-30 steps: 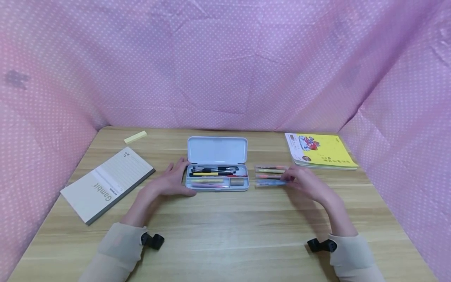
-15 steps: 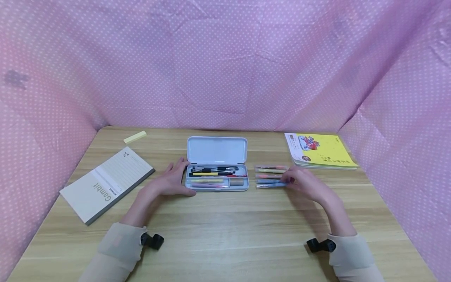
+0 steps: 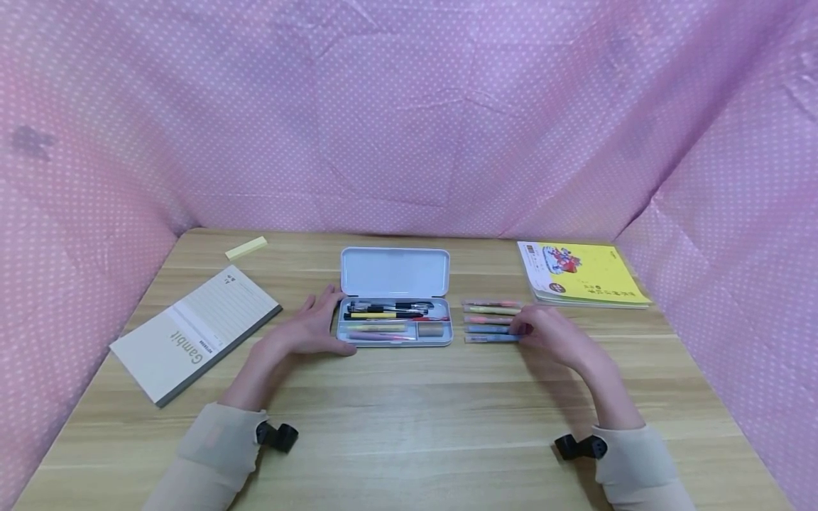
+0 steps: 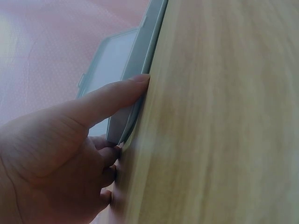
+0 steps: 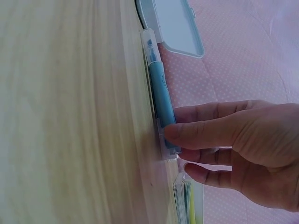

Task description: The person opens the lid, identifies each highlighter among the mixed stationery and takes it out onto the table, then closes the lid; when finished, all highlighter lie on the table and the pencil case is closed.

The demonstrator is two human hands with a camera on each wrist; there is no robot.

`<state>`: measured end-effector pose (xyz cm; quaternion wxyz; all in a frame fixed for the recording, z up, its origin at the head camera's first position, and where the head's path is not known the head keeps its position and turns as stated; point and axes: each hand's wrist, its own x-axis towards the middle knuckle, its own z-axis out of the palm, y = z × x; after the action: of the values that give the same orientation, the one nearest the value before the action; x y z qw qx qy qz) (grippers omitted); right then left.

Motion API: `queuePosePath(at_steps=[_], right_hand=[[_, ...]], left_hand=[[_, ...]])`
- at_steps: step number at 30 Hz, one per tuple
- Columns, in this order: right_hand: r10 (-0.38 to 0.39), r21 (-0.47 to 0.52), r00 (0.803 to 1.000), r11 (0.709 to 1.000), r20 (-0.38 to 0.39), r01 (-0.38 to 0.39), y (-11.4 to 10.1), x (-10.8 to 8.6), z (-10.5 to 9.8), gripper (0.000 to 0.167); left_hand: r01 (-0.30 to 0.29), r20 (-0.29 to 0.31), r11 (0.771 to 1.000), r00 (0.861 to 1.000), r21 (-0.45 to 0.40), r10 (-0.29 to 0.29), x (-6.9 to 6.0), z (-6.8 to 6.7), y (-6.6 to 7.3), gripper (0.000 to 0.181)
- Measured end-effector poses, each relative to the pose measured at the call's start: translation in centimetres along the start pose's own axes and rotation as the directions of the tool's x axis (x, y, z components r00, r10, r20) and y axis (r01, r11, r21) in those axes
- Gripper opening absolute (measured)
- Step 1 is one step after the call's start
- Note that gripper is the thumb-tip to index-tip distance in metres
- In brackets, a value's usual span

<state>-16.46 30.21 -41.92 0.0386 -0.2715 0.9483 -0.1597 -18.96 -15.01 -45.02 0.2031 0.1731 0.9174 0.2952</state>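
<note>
Blue highlighter (image 5: 161,88) pinched in the right hand (image 3: 559,339).
It's the closest of a row of highlighters (image 3: 492,310) on the worktop (image 3: 409,419), right of the pencil case (image 3: 395,273); the left hand (image 3: 307,331) grips the case's left end.

On my feed this looks like a study desk (image 3: 409,419) in a curtained-off nook: wood grain under the grip of the right hand (image 3: 559,337), pink dotted cloth (image 3: 409,128) hanging beyond it and to both sides. What lies about says the same: an open pencil case (image 3: 394,272) just left of that grip, a yellow book (image 3: 594,277) beyond it, a Gambit notebook (image 3: 194,333) well left. Whether home or studio I cannot tell
</note>
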Motion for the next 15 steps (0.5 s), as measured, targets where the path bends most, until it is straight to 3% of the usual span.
queuePosePath(at_steps=[15], right_hand=[[0.036, -0.007, 0.999, 0.999, 0.022, -0.036, -0.21, 0.17, 0.15, 0.017]], left_hand=[[0.017, 0.000, 1.000, 1.000, 0.013, -0.017, 0.07, 0.09, -0.11, 0.108]])
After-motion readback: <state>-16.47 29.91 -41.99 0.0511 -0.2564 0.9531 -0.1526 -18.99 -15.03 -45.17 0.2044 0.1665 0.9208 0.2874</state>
